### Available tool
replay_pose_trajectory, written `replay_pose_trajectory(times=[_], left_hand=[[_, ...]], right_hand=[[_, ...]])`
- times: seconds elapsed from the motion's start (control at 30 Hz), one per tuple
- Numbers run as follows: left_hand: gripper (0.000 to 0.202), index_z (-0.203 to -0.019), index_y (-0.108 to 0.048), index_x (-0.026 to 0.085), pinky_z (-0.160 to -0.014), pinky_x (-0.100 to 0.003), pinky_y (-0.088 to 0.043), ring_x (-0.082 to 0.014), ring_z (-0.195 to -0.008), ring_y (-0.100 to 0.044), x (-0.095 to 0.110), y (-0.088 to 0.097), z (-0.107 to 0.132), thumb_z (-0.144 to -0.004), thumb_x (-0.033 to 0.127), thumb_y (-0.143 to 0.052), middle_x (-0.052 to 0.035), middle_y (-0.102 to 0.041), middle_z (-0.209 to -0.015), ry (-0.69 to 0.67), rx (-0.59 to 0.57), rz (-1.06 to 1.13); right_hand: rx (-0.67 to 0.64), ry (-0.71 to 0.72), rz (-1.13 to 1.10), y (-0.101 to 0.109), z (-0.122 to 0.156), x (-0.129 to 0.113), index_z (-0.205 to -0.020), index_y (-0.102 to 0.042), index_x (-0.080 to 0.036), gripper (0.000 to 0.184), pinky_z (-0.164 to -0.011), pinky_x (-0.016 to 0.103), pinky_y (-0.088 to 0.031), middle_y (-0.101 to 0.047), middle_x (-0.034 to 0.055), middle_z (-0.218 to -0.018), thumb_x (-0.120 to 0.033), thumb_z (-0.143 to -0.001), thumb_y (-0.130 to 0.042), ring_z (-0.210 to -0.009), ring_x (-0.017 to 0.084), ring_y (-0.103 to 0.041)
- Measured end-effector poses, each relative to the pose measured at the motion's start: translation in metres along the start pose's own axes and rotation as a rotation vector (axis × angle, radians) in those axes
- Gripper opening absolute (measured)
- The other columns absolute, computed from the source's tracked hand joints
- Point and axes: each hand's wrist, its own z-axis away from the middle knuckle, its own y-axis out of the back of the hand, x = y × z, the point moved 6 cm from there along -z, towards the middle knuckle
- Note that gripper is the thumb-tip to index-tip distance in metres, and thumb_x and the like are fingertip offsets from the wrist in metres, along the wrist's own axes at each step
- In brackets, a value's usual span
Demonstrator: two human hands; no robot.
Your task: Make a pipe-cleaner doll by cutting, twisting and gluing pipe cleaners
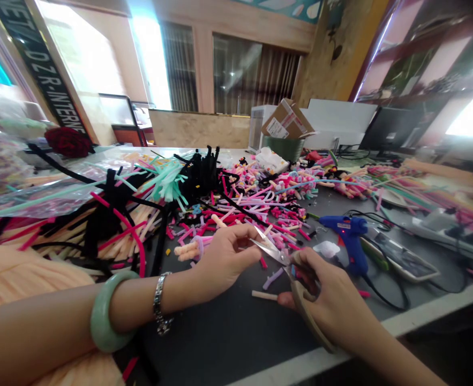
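Observation:
My right hand point(324, 295) grips a pair of scissors point(276, 252) by its tan handles, the blades parted and pointing left. Between the fingers of that same hand a short pale pipe cleaner point(264, 295) sticks out to the left. My left hand point(224, 257), closed in a pinch, is right at the blade tips. What it pinches is mostly hidden; it looks like a small pale piece of pipe cleaner. Just behind the left hand lies a peach and lilac bundle of pipe cleaners point(188, 250). A lilac offcut point(273, 279) rests on the dark tabletop point(220, 332) below the scissors.
A blue hot glue gun point(348, 238) with its cord stands to the right, near a phone-like device point(400, 254). Heaps of cut pink pipe cleaners point(256, 206), mint ones point(167, 182) and black ones point(200, 174) cover the back. A cardboard box point(287, 120) sits behind.

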Motion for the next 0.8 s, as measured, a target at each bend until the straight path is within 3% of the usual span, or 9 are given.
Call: replay_pose_trajectory(times=[0.33, 0.5, 0.63, 0.8], left_hand=[[0.005, -0.071, -0.058, 0.013, -0.046, -0.018, -0.027, -0.0063, -0.049, -0.038, -0.006, 0.001, -0.001, -0.068, 0.012, -0.054, 0.0060, -0.045, -0.053, 0.041, 0.006, 0.029], [0.003, -0.072, -0.056, 0.014, -0.048, -0.018, -0.030, -0.0063, -0.050, -0.041, -0.012, 0.000, 0.000, -0.070, 0.013, -0.054, 0.0064, -0.046, -0.055, 0.089, -0.005, 0.061], [0.001, -0.073, -0.055, 0.014, -0.048, -0.018, -0.029, -0.0061, -0.050, -0.040, -0.012, 0.000, -0.001, -0.072, 0.015, -0.054, 0.0065, -0.045, -0.054, 0.081, -0.008, 0.067], [0.017, -0.067, -0.051, 0.014, -0.049, -0.018, -0.030, -0.0056, -0.051, -0.039, -0.010, 0.000, -0.001, -0.078, 0.025, -0.060, 0.0062, -0.044, -0.058, 0.052, -0.017, 0.088]], right_hand=[[0.005, -0.010, 0.018, 0.003, 0.000, 0.003, -0.090, -0.051, -0.023, 0.044, -0.059, 0.028, -0.042, -0.061, -0.0008, -0.072, -0.059, -0.068, -0.066, -0.063, 0.018, -0.055], [-0.005, -0.026, 0.065, 0.007, 0.000, 0.003, -0.082, -0.052, -0.023, 0.044, -0.052, 0.025, -0.038, -0.055, -0.0040, -0.062, -0.062, -0.066, -0.066, -0.055, 0.015, -0.049], [0.015, -0.005, 0.087, 0.009, -0.001, 0.001, -0.075, -0.050, -0.023, 0.038, -0.049, 0.024, -0.033, -0.050, -0.0054, -0.058, -0.057, -0.068, -0.067, -0.052, 0.013, -0.045], [0.028, -0.006, 0.115, 0.006, -0.003, 0.006, -0.060, -0.038, -0.023, 0.037, -0.046, 0.023, -0.028, -0.041, -0.0056, -0.054, -0.046, -0.072, -0.063, -0.050, 0.012, -0.038]])
